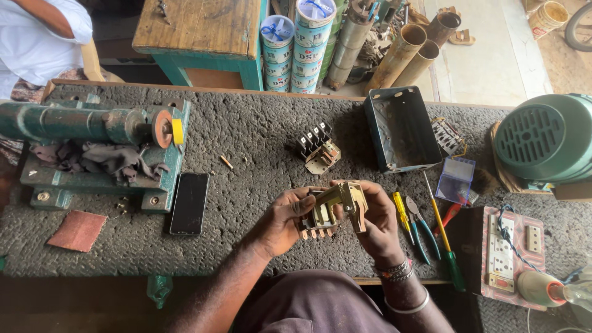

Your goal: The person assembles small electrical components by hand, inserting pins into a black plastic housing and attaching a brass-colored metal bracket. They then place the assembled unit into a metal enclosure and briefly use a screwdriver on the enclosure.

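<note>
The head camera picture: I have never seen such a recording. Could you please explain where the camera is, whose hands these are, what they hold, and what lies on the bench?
There is no robot here. A person wears one camera on the head, and it looks down at a rough dark workbench. The left hand and right hand together hold a small brass-coloured electrical switch assembly. A similar switch block lies further back. Right of the hands lie a yellow-handled screwdriver, blue-handled pliers and a long green-handled screwdriver. An open metal box and a green motor stand at the right. At the left are a black phone and a green machine with rags on it. Another person sits at the upper left.
</note>
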